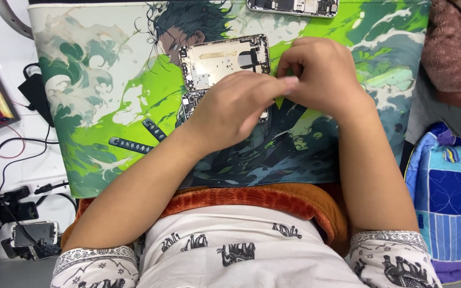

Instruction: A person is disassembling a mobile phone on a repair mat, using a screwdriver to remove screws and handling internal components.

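An opened phone shell (224, 66) lies flat on a green illustrated mat (108, 106), its pale metal inside facing up, long axis running from 12 to 6 o'clock. Small components line its edges and a dark round patch sits near its upper right corner. The lower half is hidden under the left hand (236, 106), which rests across it; the right hand (321, 72) meets those fingertips at the shell's 3 o'clock edge.
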